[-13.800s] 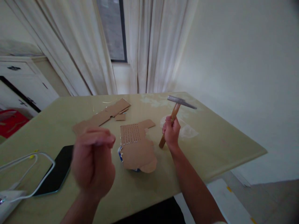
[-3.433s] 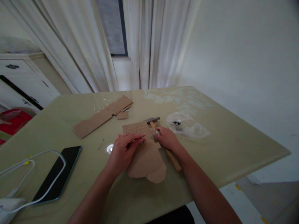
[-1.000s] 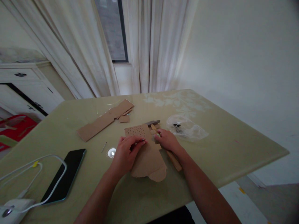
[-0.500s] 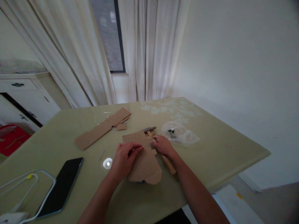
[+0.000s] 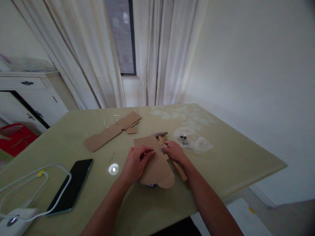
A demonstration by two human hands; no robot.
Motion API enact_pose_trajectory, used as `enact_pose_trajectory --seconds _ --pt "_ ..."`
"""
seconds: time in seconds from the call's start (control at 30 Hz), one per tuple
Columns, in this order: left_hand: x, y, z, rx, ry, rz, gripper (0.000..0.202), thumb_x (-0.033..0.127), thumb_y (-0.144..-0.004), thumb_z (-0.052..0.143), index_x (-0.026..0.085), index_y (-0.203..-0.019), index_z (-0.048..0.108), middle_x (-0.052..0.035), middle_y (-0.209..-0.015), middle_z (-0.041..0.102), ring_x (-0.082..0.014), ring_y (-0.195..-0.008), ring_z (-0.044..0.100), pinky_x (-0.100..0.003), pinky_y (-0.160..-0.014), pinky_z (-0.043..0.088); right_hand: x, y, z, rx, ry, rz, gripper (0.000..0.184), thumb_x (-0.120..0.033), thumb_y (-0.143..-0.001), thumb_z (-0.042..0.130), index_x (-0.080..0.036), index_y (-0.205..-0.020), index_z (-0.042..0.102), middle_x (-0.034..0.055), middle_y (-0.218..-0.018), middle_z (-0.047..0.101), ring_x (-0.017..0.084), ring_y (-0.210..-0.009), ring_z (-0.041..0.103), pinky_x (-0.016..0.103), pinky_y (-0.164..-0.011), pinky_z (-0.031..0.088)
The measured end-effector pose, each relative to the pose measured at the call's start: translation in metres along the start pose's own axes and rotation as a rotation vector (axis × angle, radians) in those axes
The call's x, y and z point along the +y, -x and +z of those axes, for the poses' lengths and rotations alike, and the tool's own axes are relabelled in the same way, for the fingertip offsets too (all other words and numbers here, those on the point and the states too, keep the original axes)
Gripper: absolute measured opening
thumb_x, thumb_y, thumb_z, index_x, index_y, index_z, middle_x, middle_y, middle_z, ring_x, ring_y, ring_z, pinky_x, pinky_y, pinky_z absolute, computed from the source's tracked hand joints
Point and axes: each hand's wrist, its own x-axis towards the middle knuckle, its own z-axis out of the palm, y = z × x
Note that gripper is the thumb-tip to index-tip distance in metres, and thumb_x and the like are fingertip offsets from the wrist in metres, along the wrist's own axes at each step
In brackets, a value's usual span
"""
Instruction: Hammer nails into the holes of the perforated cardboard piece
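Observation:
My left hand (image 5: pixel 138 163) rests on a piece of brown cardboard (image 5: pixel 158 172), thumb and forefinger pinched on what looks like a small nail (image 5: pixel 152 149). Only its dark top shows; the fingers cover the rest. Beyond the fingertips, rows of small holes mark the cardboard's far end. My right hand (image 5: pixel 174 151) is closed around the wooden handle of a hammer (image 5: pixel 180 172), near the head. The hammer lies along the cardboard's right side, its metal head at the far end. Something blue shows under the cardboard's near edge.
A long cardboard strip (image 5: pixel 105 136) with smaller scraps lies at the back left. Right of the hammer sits a clear plastic bag (image 5: pixel 197 142) with small black pieces. A loose nail (image 5: pixel 111 157), a phone (image 5: pixel 73 183) and a white cable (image 5: pixel 57 165) lie to the left.
The whole view has shifted slightly, so everything on the table appears a little farther right. Both hands keep their holds, with little visible change at the cardboard.

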Motion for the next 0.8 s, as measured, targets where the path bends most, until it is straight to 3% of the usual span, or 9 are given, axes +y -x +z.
enact_pose_trajectory --seconds 0.43,0.8 --pt "0.001 -0.002 0.000 -0.004 0.047 -0.049 0.025 0.047 -0.101 0.068 0.028 -0.100 0.084 -0.0026 -0.101 0.086 -0.0249 -0.086 0.073 -0.044 -0.094 0.046 0.006 0.002 0.005 0.042 -0.098 0.008 0.031 -0.035 -0.099 0.062 -0.017 -0.116 0.081 0.0129 -0.117 0.083 0.025 -0.104 0.071 0.031 -0.082 0.042" --pt "0.005 -0.003 -0.005 -0.021 0.055 -0.054 0.029 0.050 -0.101 0.068 0.027 -0.101 0.084 -0.0045 -0.098 0.086 -0.0248 -0.084 0.072 -0.043 -0.090 0.051 0.010 0.000 0.007 0.037 -0.248 0.033 0.026 -0.027 -0.095 0.058 -0.015 -0.104 0.079 0.0062 -0.084 0.080 0.021 -0.079 0.070 0.029 -0.072 0.045"
